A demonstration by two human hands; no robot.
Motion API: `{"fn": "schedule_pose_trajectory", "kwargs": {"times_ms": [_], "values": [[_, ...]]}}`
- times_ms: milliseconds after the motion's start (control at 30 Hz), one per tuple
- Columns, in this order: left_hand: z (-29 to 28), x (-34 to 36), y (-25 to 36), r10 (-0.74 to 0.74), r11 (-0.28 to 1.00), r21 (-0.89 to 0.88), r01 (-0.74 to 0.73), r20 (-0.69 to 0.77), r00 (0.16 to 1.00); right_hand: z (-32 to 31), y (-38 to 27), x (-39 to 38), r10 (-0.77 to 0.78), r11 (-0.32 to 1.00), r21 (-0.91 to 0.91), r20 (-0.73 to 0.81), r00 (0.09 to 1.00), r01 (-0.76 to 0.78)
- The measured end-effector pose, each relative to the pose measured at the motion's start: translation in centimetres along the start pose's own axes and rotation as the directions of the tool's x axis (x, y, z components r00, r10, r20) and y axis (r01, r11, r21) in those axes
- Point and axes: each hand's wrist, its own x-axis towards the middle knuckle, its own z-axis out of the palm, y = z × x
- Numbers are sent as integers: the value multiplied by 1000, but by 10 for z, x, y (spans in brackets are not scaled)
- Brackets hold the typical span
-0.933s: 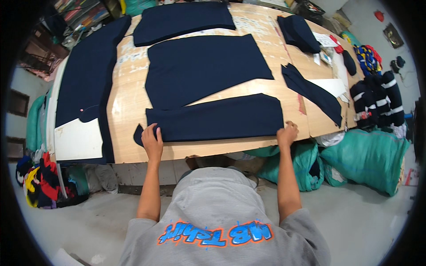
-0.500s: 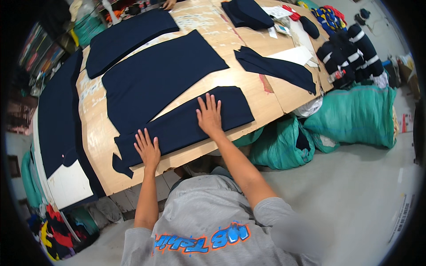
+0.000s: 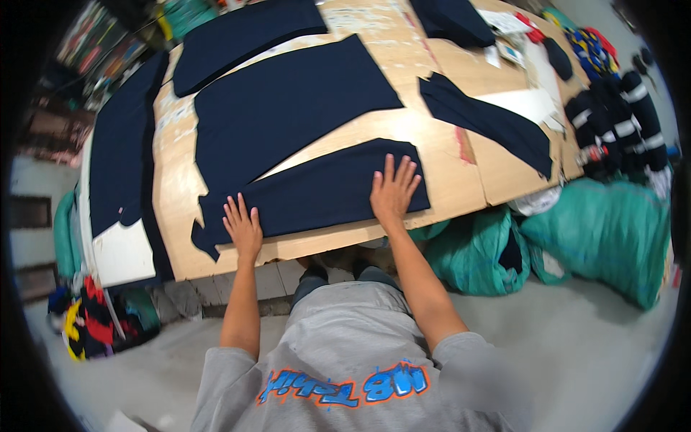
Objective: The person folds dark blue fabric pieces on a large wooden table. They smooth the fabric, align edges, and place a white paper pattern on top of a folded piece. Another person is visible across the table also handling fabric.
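Navy cloth, cut as a long strip that is broader toward the right, makes up the fabric piece [image 3: 317, 191] lying flat along the near edge of the table [image 3: 173, 194]. The person's left hand [image 3: 243, 229] rests palm down on its narrower end, fingers spread; the right hand [image 3: 394, 194] lies likewise on the wider end. Neither hand grips anything.

The fabric looks soft and limp, likely light for its length and hard to damage by touch. It probably bends wherever it is unsupported, and may slide or ruck on the smooth board if pushed from one side only. Whether it is one layer or several cannot be told. Two separated holds should suit it best: one at the outer corners of the wide right end, the other on the left end, just in from the small notched flap, which might fold under.

Just beyond lies a larger navy panel [image 3: 288, 108], with another dark panel [image 3: 248, 43] farther off. To the left, a long navy length [image 3: 122, 151] carries a white card [image 3: 122, 255] at its near end. Rightward sit a slender dark piece [image 3: 489, 126] and, beside the table, green sacks [image 3: 597, 230].
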Motion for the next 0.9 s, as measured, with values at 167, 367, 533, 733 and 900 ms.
{"fn": "schedule_pose_trajectory", "kwargs": {"times_ms": [167,367,533,733,900], "values": [[-11,-33,4,-206,976,-79,205,-5,978,-18,30,14,132,983,154,-177,975,-105],[-14,-57,8,-158,984,-83,158,3,987,-30,66,26,183,981,94,-131,974,-172],[-14,-68,39,22,994,-110,-23,-8,1000,-58,91,0,244,937,250,30,969,-244],[-3,-80,92,60,977,-202,-64,-26,998,-75,108,-21,200,950,214,138,970,-226],[7,-74,106,73,989,-127,-78,-49,996,-74,111,-18,264,921,239,195,945,-307]]}}
